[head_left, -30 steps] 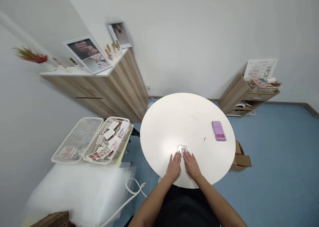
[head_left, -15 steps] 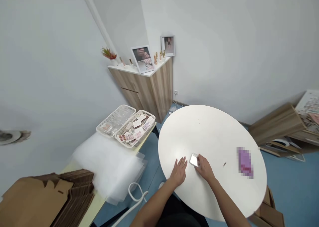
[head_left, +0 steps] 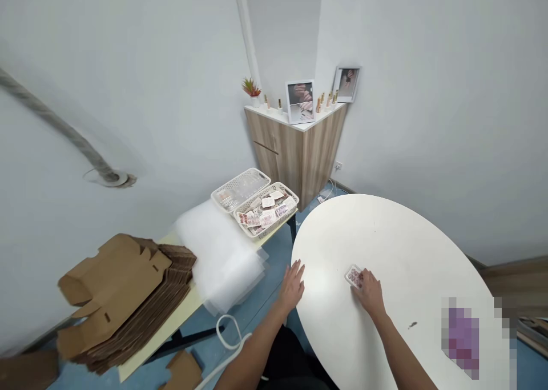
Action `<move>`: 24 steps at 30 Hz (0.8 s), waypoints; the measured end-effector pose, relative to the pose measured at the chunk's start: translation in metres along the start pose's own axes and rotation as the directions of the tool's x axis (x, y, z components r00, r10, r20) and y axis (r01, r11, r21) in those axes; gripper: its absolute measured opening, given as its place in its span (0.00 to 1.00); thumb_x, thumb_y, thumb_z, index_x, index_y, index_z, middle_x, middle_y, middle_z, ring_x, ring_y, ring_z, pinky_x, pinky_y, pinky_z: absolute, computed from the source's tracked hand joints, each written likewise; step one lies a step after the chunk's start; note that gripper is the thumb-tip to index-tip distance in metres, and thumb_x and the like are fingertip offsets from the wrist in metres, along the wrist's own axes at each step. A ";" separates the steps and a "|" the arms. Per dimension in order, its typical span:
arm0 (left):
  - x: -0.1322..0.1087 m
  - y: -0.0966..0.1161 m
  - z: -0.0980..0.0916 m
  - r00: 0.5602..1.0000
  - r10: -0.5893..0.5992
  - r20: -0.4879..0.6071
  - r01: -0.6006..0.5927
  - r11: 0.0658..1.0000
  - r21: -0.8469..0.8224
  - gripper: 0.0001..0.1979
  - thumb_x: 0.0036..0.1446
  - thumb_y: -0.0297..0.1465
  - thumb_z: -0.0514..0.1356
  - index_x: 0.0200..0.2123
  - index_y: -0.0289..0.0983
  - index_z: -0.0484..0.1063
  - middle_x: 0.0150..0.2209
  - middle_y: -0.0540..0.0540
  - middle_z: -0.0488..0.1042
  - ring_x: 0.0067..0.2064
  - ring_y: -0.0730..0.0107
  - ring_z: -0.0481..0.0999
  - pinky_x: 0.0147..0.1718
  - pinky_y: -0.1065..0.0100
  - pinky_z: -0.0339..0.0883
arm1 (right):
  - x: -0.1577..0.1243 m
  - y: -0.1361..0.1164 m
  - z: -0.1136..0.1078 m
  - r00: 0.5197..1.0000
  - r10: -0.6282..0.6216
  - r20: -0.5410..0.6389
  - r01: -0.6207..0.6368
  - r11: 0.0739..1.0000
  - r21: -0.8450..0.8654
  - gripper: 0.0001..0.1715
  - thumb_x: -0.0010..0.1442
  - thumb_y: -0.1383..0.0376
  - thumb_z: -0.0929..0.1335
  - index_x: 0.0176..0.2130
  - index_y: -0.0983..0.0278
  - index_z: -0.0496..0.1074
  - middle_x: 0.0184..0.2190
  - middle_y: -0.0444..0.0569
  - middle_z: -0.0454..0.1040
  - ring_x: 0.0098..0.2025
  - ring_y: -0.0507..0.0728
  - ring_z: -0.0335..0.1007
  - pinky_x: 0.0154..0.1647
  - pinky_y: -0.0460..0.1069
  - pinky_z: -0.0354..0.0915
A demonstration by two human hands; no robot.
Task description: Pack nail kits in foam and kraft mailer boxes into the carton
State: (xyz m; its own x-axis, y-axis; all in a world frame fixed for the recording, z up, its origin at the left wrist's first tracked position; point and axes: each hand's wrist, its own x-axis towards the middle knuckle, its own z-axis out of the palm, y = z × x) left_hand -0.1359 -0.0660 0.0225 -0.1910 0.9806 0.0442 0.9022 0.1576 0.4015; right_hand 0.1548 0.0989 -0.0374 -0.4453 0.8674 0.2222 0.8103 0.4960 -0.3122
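A small clear packet of press-on nails (head_left: pixel 353 274) lies on the round white table (head_left: pixel 398 253). My right hand (head_left: pixel 369 292) rests on the table with its fingertips on the packet's near edge, fingers curled over it. My left hand (head_left: pixel 293 284) is at the table's left edge, fingers stretched out and apart, holding nothing.
Left of the table stands a low yellow bench (head_left: pixel 171 327) with a stack of flat cardboard boxes (head_left: pixel 124 298), a pile of clear bubble wrap (head_left: pixel 218 253) and two white baskets (head_left: pixel 257 201) of nail packets. A wooden cabinet (head_left: pixel 299 150) fills the corner. A purple blurred item (head_left: pixel 462 338) lies at the table's right.
The view has swung left. My left hand slid from beside the packet to the table's left edge. My right hand stays on the packet, which now lies flat.
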 end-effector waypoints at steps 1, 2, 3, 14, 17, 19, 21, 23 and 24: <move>-0.004 -0.012 -0.007 0.999 -0.032 -0.035 0.032 0.999 0.001 0.28 0.63 0.27 0.45 0.66 0.40 0.52 0.68 0.42 0.55 0.69 0.59 0.53 0.65 0.47 0.51 | 0.002 -0.005 -0.002 1.000 -0.005 -0.015 0.005 1.000 -0.011 0.27 0.59 0.56 0.60 0.54 0.64 0.62 0.55 0.64 0.68 0.59 0.72 0.61 0.53 0.69 0.59; -0.009 -0.026 -0.014 0.995 -0.065 -0.074 0.066 0.998 0.003 0.27 0.65 0.28 0.44 0.66 0.41 0.52 0.68 0.43 0.56 0.68 0.59 0.54 0.65 0.47 0.52 | 0.005 -0.012 -0.004 0.999 -0.020 -0.025 0.020 1.000 -0.006 0.26 0.60 0.55 0.60 0.54 0.65 0.62 0.56 0.65 0.66 0.61 0.72 0.57 0.54 0.70 0.58; -0.015 -0.040 -0.020 0.989 -0.096 -0.113 0.097 0.995 0.005 0.26 0.65 0.30 0.44 0.66 0.43 0.52 0.67 0.43 0.57 0.68 0.59 0.54 0.64 0.47 0.52 | 0.010 -0.022 -0.006 0.998 -0.046 -0.032 0.047 0.999 0.012 0.25 0.62 0.55 0.59 0.54 0.66 0.63 0.57 0.66 0.65 0.62 0.72 0.55 0.55 0.70 0.57; -0.105 -0.172 -0.064 0.867 -0.394 -0.304 0.443 0.890 0.110 0.30 0.65 0.38 0.49 0.68 0.38 0.47 0.68 0.36 0.53 0.69 0.51 0.50 0.64 0.45 0.49 | 0.055 -0.241 0.029 0.860 -0.503 0.089 0.455 0.833 0.315 0.23 0.66 0.61 0.58 0.58 0.65 0.60 0.56 0.62 0.66 0.59 0.66 0.60 0.56 0.64 0.61; -0.111 -0.196 -0.072 0.822 -0.460 -0.336 0.513 0.854 0.088 0.30 0.65 0.37 0.47 0.68 0.35 0.46 0.68 0.34 0.53 0.69 0.51 0.51 0.64 0.45 0.50 | 0.054 -0.301 0.048 0.792 -0.594 0.141 0.518 0.776 0.360 0.23 0.65 0.64 0.58 0.58 0.65 0.61 0.55 0.61 0.66 0.58 0.66 0.62 0.56 0.63 0.62; -0.109 -0.210 -0.078 0.814 -0.471 -0.340 0.524 0.848 0.079 0.29 0.66 0.36 0.47 0.67 0.34 0.48 0.68 0.34 0.54 0.69 0.52 0.51 0.64 0.46 0.50 | 0.055 -0.335 0.057 0.745 -0.643 0.180 0.551 0.744 0.376 0.24 0.64 0.66 0.58 0.58 0.65 0.61 0.55 0.60 0.66 0.57 0.66 0.62 0.56 0.62 0.62; -0.103 -0.223 -0.083 0.812 -0.472 -0.342 0.523 0.850 0.068 0.28 0.65 0.35 0.47 0.66 0.34 0.51 0.67 0.35 0.55 0.69 0.53 0.53 0.64 0.47 0.50 | 0.056 -0.363 0.062 0.702 -0.679 0.214 0.578 0.719 0.387 0.25 0.63 0.67 0.60 0.58 0.64 0.61 0.55 0.59 0.67 0.56 0.66 0.63 0.56 0.62 0.62; -0.095 -0.234 -0.086 0.805 -0.478 -0.351 0.525 0.850 0.048 0.26 0.65 0.33 0.47 0.64 0.35 0.56 0.66 0.37 0.59 0.68 0.55 0.55 0.64 0.47 0.51 | 0.059 -0.383 0.063 0.669 -0.704 0.239 0.597 0.701 0.391 0.25 0.62 0.68 0.61 0.58 0.63 0.62 0.55 0.58 0.67 0.56 0.65 0.63 0.57 0.61 0.61; -0.092 -0.240 -0.088 0.801 -0.481 -0.357 0.526 0.850 0.034 0.24 0.65 0.32 0.47 0.63 0.36 0.59 0.65 0.38 0.61 0.67 0.55 0.57 0.64 0.47 0.53 | 0.061 -0.391 0.063 0.658 -0.711 0.249 0.603 0.695 0.392 0.24 0.61 0.68 0.61 0.57 0.63 0.63 0.55 0.58 0.68 0.56 0.65 0.63 0.57 0.61 0.61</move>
State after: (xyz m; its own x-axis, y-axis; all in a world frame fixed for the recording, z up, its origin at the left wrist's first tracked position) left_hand -0.3688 -0.2039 0.0027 -0.7251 0.6676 0.1690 0.6795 0.6537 0.3332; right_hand -0.2126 -0.0399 0.0402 -0.9636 0.2287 0.1383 0.1459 0.8837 -0.4448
